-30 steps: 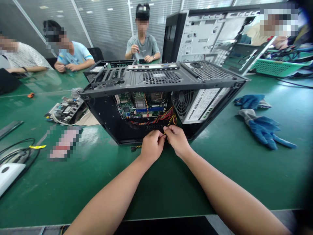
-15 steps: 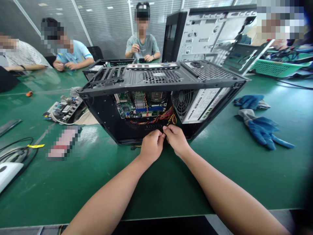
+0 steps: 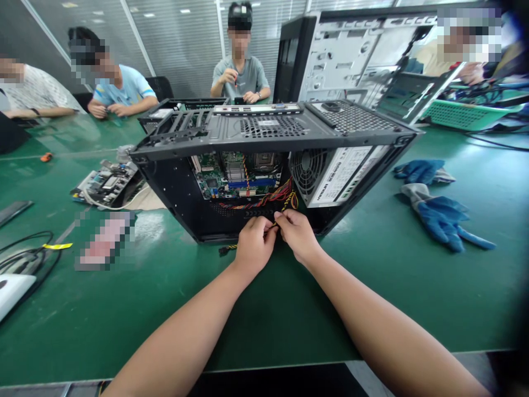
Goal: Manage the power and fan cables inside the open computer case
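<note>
A black computer case (image 3: 177,144) lies in front of me with its open side facing me. Inside show a green motherboard (image 3: 212,184), a power supply (image 3: 343,176) with its fan grille, and a bundle of coloured wires (image 3: 264,199). A yellow-and-black power cable (image 3: 289,202) comes out over the lower edge. My left hand (image 3: 255,242) pinches this cable, and its black plug (image 3: 223,251) sticks out to the left. Close beside it, my right hand (image 3: 298,234) also pinches the cable. Their fingertips nearly meet and partly hide it.
Blue work gloves (image 3: 440,218) lie at right, near a green basket (image 3: 471,114) of cables. A second case (image 3: 295,60) stands behind. On the left are a circuit board assembly (image 3: 108,184), a pixelated flat object (image 3: 105,240) and black cables (image 3: 25,259). Several people sit around the table.
A little more of the yellow-and-black cable shows between my fingers and at the left. My hands have hardly moved. The view has shifted slightly.
</note>
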Demonstrator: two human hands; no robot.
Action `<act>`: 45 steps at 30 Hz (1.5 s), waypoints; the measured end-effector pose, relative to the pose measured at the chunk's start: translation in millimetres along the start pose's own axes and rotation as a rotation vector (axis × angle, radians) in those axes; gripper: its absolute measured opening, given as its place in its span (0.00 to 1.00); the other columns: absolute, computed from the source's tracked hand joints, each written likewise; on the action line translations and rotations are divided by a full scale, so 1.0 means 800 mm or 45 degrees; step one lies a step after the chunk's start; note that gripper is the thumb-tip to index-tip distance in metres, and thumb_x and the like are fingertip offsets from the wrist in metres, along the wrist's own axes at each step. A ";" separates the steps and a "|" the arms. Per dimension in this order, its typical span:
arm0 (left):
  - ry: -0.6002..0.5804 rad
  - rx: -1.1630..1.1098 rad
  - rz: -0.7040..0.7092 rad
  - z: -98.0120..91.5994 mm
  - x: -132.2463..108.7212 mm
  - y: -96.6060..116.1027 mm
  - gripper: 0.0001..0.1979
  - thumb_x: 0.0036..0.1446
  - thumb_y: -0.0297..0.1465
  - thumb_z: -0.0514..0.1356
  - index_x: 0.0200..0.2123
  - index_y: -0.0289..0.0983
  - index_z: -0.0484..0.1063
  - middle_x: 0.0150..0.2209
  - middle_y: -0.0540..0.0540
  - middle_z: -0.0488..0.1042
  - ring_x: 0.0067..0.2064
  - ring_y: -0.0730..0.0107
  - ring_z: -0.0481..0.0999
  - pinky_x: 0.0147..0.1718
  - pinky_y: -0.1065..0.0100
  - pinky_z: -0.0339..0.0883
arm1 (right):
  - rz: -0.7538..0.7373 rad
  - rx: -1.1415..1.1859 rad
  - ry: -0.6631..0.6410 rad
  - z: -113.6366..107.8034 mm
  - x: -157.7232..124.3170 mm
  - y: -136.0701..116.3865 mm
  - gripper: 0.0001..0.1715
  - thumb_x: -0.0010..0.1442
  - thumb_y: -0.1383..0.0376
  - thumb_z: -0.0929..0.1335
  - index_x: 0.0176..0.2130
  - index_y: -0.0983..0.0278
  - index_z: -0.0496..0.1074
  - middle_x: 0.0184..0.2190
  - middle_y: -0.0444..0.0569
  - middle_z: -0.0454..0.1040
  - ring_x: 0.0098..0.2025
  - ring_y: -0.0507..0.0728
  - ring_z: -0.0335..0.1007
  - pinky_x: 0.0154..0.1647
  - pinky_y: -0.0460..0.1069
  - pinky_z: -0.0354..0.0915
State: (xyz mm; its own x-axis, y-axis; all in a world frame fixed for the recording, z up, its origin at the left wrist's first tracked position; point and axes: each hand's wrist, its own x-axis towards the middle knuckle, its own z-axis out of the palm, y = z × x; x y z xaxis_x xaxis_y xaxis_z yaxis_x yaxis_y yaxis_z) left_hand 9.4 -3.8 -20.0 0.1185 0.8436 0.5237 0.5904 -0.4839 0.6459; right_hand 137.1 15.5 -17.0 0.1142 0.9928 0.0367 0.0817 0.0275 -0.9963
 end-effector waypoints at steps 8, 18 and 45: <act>-0.060 0.023 -0.022 -0.001 0.000 0.003 0.07 0.61 0.26 0.58 0.29 0.38 0.66 0.29 0.49 0.70 0.31 0.69 0.70 0.33 0.68 0.64 | -0.011 -0.023 0.003 0.000 0.000 0.000 0.24 0.57 0.49 0.69 0.21 0.60 0.59 0.14 0.38 0.54 0.18 0.49 0.48 0.20 0.48 0.46; -0.094 0.052 -0.018 -0.002 0.003 0.005 0.08 0.62 0.25 0.57 0.29 0.38 0.66 0.28 0.49 0.70 0.31 0.69 0.70 0.33 0.67 0.63 | -0.006 -0.018 -0.014 0.000 -0.001 -0.001 0.24 0.58 0.51 0.68 0.22 0.60 0.57 0.15 0.37 0.53 0.18 0.49 0.48 0.19 0.48 0.46; -0.157 0.073 -0.026 -0.004 0.002 0.002 0.07 0.62 0.27 0.58 0.30 0.38 0.67 0.29 0.49 0.72 0.32 0.69 0.71 0.33 0.68 0.63 | 0.010 -0.023 -0.020 0.000 0.000 0.001 0.23 0.58 0.49 0.68 0.23 0.59 0.58 0.14 0.37 0.54 0.18 0.50 0.49 0.19 0.48 0.47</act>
State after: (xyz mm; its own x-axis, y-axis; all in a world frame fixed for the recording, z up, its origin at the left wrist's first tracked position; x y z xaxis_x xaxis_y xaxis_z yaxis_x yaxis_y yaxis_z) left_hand 8.0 -3.9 -16.1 0.2014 0.8769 0.4364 0.6379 -0.4555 0.6210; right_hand 137.4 15.1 -18.0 0.0991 0.9947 0.0273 0.0983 0.0176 -0.9950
